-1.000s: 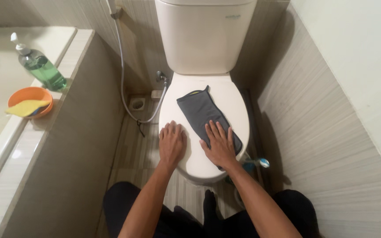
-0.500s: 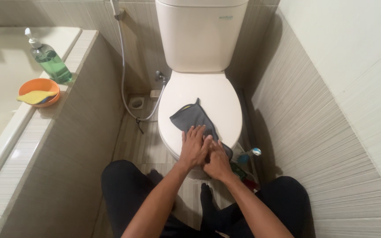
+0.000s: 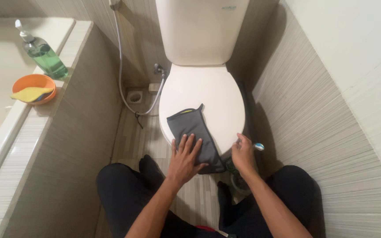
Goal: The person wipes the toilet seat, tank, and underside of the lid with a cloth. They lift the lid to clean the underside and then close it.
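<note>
Head view: left hand (image 3: 185, 159) lies flat, fingers spread, on grey cloth (image 3: 195, 134) atop toilet lid (image 3: 203, 88) — right hand (image 3: 244, 155) touches the lid's rim; grip unclear. Orange bowl (image 3: 34, 89) and soap bottle (image 3: 42, 52) stand well apart.

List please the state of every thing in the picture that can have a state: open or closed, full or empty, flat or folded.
Toilet lid: closed.
Grey cloth: folded, lying flat on the lid.
Left hand: open, pressing on the cloth.
Right hand: at the lid's right edge; grip unclear.
Soap bottle: upright, about half full of green liquid.
Orange bowl: holds a yellow cloth.
Spray hose: hanging loose.
</note>
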